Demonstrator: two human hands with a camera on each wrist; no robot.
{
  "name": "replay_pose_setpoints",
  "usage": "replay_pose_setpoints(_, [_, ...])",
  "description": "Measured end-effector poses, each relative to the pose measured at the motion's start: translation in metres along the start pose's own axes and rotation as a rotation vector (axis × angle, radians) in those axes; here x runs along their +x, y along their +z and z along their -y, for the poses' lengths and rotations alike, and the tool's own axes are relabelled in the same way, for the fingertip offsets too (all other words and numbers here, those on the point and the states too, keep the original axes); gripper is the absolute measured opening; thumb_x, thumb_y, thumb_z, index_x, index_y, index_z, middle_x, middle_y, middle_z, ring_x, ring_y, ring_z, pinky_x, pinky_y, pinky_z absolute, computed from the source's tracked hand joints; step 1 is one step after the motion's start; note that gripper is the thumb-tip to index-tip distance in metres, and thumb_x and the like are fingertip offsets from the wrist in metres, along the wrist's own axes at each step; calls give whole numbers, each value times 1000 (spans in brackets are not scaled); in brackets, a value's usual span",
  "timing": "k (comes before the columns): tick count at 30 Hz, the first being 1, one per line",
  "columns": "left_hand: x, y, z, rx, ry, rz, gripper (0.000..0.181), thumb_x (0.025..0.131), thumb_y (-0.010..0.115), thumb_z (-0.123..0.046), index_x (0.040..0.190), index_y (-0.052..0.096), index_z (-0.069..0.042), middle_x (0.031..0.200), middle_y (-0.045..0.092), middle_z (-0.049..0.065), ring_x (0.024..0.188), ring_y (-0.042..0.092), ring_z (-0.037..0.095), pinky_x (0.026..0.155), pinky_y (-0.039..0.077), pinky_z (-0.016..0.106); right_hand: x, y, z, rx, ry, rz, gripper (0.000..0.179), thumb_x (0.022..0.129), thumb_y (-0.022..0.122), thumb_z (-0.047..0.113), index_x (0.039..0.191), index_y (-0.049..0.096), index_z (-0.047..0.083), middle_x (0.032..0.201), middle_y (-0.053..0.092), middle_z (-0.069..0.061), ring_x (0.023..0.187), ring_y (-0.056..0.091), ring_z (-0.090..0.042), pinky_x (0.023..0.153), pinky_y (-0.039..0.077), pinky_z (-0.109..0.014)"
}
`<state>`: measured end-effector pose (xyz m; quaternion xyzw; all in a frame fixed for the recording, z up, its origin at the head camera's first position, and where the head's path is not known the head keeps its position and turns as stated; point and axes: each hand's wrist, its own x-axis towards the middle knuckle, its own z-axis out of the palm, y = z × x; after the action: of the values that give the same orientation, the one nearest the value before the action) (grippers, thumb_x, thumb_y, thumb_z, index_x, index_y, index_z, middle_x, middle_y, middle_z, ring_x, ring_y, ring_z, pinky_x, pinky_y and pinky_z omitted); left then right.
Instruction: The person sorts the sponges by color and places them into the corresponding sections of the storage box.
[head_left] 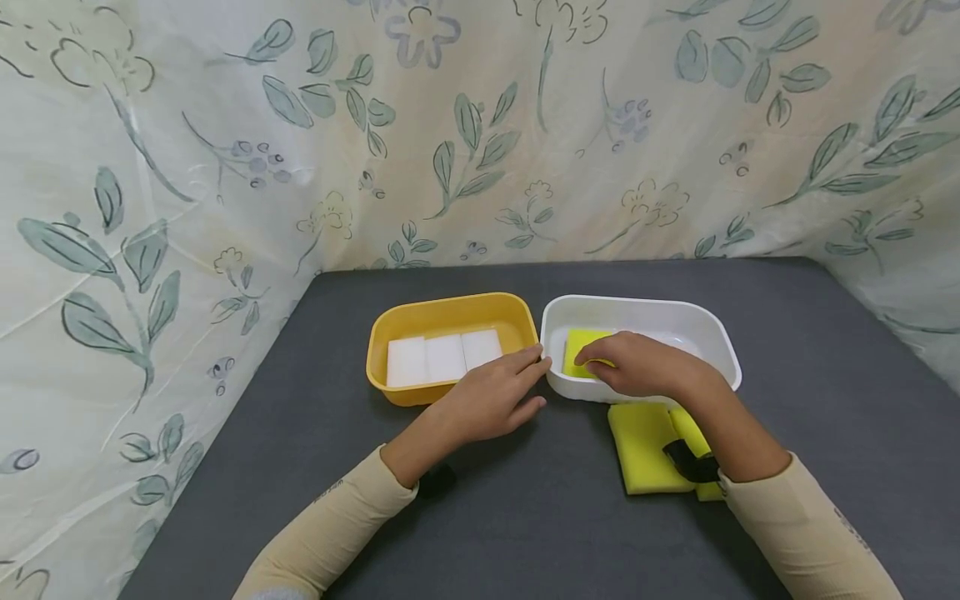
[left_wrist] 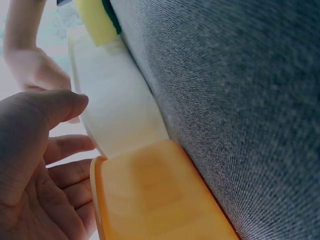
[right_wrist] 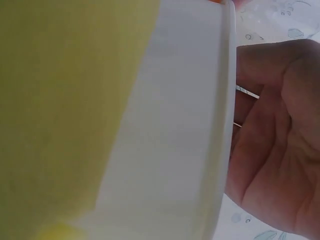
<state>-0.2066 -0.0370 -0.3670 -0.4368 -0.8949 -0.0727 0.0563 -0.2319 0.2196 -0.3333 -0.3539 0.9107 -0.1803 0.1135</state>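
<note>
Nearest, along the bottom of the head view: a beige left sleeve (head_left: 330, 525) at lower left and a beige right sleeve (head_left: 806, 533) at lower right, both slanting inward over a dark grey tabletop (head_left: 555, 517). At the right wrist, a black strap (head_left: 690, 462), and beside it two yellow pads on the table, right of the frame's middle: a broad loose pad (head_left: 645, 450) in plain sight, and a second loose pad (head_left: 693, 429) partly behind the wrist, both just below the white tray (head_left: 675, 315). Next, at mid-frame, the left hand (head_left: 487, 400), loosely spread, thumb apart, fingertips at the neighbouring rims of two trays; can see the same relaxed spread in the left wrist view. Right of that, the right hand (head_left: 645, 367), arched over the near rim of the white tray, with fingers bent down at an inner pad (head_left: 581, 340), also yellow, flat in the tray's left end. Cannot fairly tell a pinch from a mere touch, given fingertips out of sight behind the tray wall in the right wrist view. Left of centre, just beside the white tray, a yellow tray (head_left: 453, 308), with three white blocks (head_left: 445, 358) side by side along the near edge. Farthest, across the top and down both sides, a pale cloth (head_left: 570, 158) with printed leaves and flowers
</note>
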Motion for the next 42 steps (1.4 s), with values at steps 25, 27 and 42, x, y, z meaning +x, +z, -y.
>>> replay_pose_setpoints(25, [1,-2,2,-1,4,-4,61,99,64,-33,149,45,-2,154,43,15,141,42,24,113,34,35,0,3,7,67,206,179,77,98,47,63,154,42,10,163,16,-23,146,1,-53,113,9,-70])
replay_pose_setpoints(27, [1,-1,2,-3,3,-2,61,99,63,-33,150,45,-2,154,43,15,141,42,24,113,34,35,-1,3,7,54,213,179,79,97,49,64,154,41,11,163,17,-22,147,1,-52,113,10,-70])
replay_pose_setpoints(42, [0,-1,1,3,9,2,60,100,63,-33,149,45,-2,153,43,15,141,42,23,113,35,34,-56,-17,64,-135,161,90,64,82,80,48,131,63,9,126,65,-6,110,62,-25,92,52,-50])
